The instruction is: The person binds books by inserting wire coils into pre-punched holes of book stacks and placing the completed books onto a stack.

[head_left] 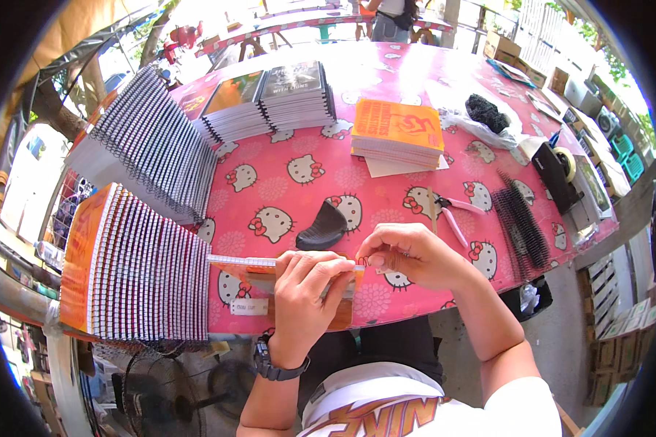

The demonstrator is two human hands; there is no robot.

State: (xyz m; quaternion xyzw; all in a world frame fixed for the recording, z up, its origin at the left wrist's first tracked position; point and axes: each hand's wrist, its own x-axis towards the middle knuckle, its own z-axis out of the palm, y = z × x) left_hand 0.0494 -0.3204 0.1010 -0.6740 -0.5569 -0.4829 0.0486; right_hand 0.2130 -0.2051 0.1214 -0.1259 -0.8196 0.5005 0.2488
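Hands meet at the near edge of a table covered with a pink cartoon-cat cloth. The left hand, with a dark wristwatch on its wrist, lies flat over an orange-covered booklet with a white wire spine, fingers pressed down on it and curled over its far edge. The right hand is closed in a pinch at the right end of that spine, thumb and fingertips together on the wire; what exactly they grip is too small to tell.

Just beyond the hands lies a curved black piece. To the right, pink-handled pliers rest on the cloth, and further right lie strips of black binding comb. A stack of orange-covered booklets sits at the far middle. On the left, long rows of wire-bound booklets stand on edge, with another row behind them. Two dark-covered stacks are at the far left, and a black tape dispenser at the far right.
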